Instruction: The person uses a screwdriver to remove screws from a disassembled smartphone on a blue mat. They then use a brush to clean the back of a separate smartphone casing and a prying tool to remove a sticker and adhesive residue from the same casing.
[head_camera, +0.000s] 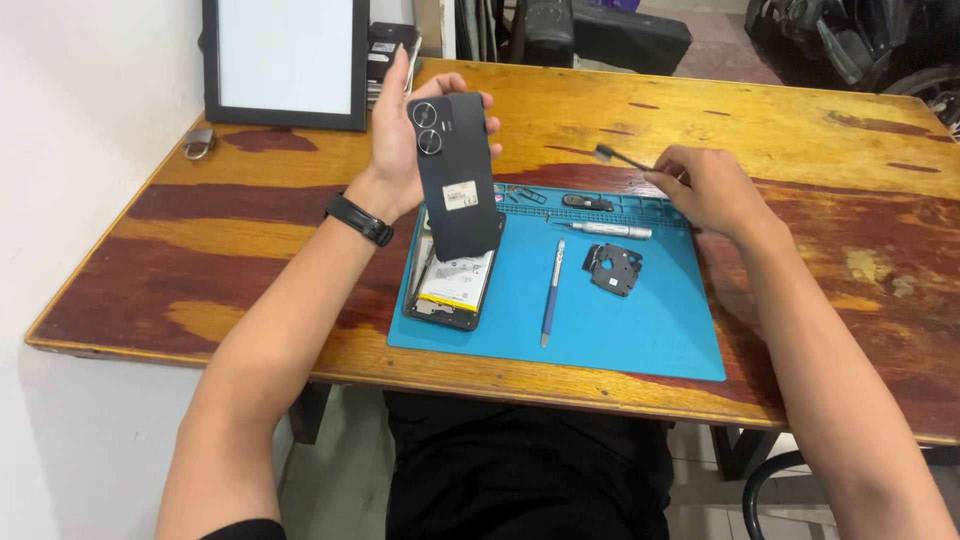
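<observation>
From the head view, my left hand (400, 150) lifts the black phone back cover (457, 175) above the blue mat (640, 330), fingers wrapped round its edges, likely to keep it off the opened phone (450, 285) beneath. My right hand (705, 185), over the mat's far edge, pinches a small brush (620, 157). A worn wooden desk (250, 250) carries the mat.

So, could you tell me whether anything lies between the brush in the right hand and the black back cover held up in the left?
Nothing visible does. The brush in the right hand is apart from the back cover that the left hand holds upright, with only bare wooden table showing behind the gap.
</observation>
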